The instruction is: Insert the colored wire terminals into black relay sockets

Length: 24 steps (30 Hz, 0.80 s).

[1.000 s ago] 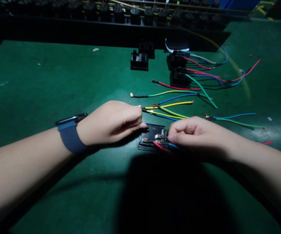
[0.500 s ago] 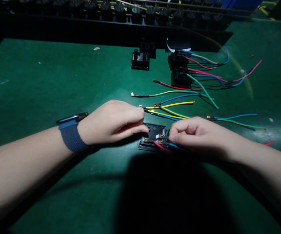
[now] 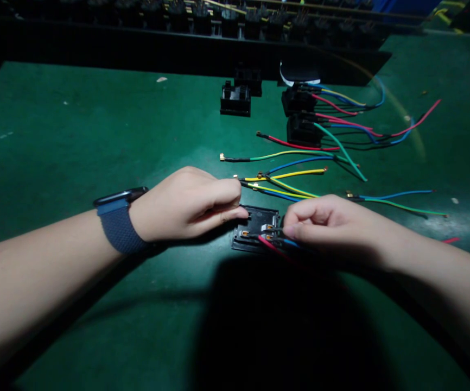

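Observation:
A flat black plastic socket plate (image 3: 257, 219) with brass contacts lies on the green surface between my hands. My left hand (image 3: 200, 203) is closed at its upper left corner, the thumb tip resting on the plate and the other fingers curled behind. My right hand (image 3: 326, 220) pinches a dark-sleeved wire (image 3: 276, 230) at the plate's right side, where it meets a contact. Beneath that hand run a red wire (image 3: 271, 246) and a blue wire (image 3: 292, 243), both leading from the plate. The far ends of these wires are hidden in shadow and under my hand.
Loose terminal-ended wires, such as a yellow wire (image 3: 296, 174) and a red wire (image 3: 300, 146), lie just beyond my hands. Behind them are two wired black sockets (image 3: 303, 129) and a bare black housing (image 3: 235, 101). A long black rack (image 3: 137, 57) spans the back.
Both hands and the plate hold practically the same position. The view has shifted very slightly.

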{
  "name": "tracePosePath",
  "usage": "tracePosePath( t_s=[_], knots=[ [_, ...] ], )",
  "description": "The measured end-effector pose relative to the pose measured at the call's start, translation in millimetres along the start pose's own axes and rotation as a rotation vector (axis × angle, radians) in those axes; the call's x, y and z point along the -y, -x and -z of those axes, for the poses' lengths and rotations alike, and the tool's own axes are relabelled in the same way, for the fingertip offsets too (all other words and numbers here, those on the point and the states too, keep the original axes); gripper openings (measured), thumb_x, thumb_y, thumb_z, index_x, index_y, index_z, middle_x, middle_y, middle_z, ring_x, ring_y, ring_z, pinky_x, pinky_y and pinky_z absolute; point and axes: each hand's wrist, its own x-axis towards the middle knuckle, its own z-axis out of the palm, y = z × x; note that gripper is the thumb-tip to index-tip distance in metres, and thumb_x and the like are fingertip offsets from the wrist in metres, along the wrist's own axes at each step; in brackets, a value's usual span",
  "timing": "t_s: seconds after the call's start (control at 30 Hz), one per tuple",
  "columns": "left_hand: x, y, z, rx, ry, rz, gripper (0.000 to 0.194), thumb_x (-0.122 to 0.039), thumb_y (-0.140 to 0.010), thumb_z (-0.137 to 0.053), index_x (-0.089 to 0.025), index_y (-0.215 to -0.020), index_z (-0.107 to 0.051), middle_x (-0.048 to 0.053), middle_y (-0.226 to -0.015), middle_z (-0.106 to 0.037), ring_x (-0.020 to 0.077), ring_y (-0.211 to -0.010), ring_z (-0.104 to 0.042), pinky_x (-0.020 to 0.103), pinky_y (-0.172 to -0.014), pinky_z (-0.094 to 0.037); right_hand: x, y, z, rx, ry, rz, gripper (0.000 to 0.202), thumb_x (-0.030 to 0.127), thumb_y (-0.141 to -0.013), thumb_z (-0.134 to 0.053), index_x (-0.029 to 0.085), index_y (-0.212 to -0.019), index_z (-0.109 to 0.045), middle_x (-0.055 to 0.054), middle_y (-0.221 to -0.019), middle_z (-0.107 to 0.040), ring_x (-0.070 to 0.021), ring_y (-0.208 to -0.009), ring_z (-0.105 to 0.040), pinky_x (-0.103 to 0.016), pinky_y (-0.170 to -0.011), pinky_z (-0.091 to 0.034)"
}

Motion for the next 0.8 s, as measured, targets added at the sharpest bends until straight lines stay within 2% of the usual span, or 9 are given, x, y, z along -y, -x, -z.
tracePosePath(
  t_s=[0.13, 0.27, 0.4, 0.6, 0.7, 0.8],
  knots=[
    [0.7, 0.1, 2.1, 0.02, -0.009, -0.013, 0.039, -0.037, -0.092, -0.052, -0.021, -0.061, -0.037, -0.005, -0.051, -0.036, 0.0109, -0.046, -0.034, 0.026, -0.05, -0.025, 0.2, 0.0, 0.2, 0.004, 0.008, -0.001, 0.022, 0.03, -0.077, -0.063, 0.015, -0.065, -0.052, 0.008, -0.05, -0.035, -0.0031, -0.044, -0.027, -0.018, -0.04, -0.016],
    [0.6, -1.4, 4.0, 0.068, -0.031, -0.047, 0.039, -0.041, -0.095, -0.044, -0.02, -0.062, -0.042, -0.002, -0.053, -0.044, 0.0127, -0.05, -0.042, 0.026, -0.052, -0.03, -0.5, 1.0, -0.1, 0.01, 0.003, 0.01, 0.022, 0.031, -0.076, -0.064, 0.015, -0.065, -0.052, 0.007, -0.051, -0.036, -0.0036, -0.045, -0.028, -0.019, -0.041, -0.016],
    [-1.5, -3.3, 3.2, 0.026, -0.04, -0.036, 0.026, -0.03, -0.094, -0.047, -0.019, -0.071, -0.047, 0.001, -0.064, -0.055, 0.0132, -0.058, -0.051, 0.025, -0.056, -0.036, -0.9, 1.0, 0.5, 0.016, 0.004, 0.028, 0.022, 0.031, -0.076, -0.066, 0.015, -0.066, -0.054, 0.007, -0.051, -0.036, -0.004, -0.046, -0.028, -0.02, -0.042, -0.016],
    [-2.1, -3.1, 3.1, -0.051, 0.012, -0.092, 0.004, -0.02, -0.088, -0.054, -0.017, -0.086, -0.056, 0.007, -0.082, -0.062, 0.0166, -0.079, -0.059, 0.026, -0.07, -0.046, -1.1, -0.6, 2.0, 0.018, 0.043, 0.049, 0.024, 0.034, -0.078, -0.066, 0.014, -0.069, -0.058, 0.005, -0.057, -0.042, -0.0053, -0.051, -0.032, -0.021, -0.046, -0.019],
    [-2.2, -3.2, 4.4, -0.059, 0.036, -0.151, 0.013, -0.02, -0.086, -0.054, -0.016, -0.096, -0.061, 0.011, -0.095, -0.062, 0.0186, -0.088, -0.059, 0.028, -0.078, -0.048, -0.8, -0.6, 1.9, 0.023, 0.044, 0.056, 0.027, 0.038, -0.078, -0.066, 0.014, -0.071, -0.059, 0.004, -0.06, -0.045, -0.0061, -0.054, -0.034, -0.021, -0.047, -0.022],
    [-3.2, -3.4, 5.9, -0.003, 0.029, -0.171, 0.019, -0.022, -0.086, -0.054, -0.02, -0.102, -0.065, 0.01, -0.099, -0.063, 0.0189, -0.089, -0.059, 0.028, -0.08, -0.048, 0.5, 0.0, 1.6, 0.021, 0.049, 0.051, 0.028, 0.04, -0.077, -0.067, 0.014, -0.071, -0.061, 0.003, -0.062, -0.047, -0.007, -0.055, -0.036, -0.022, -0.047, -0.023]
  ],
)
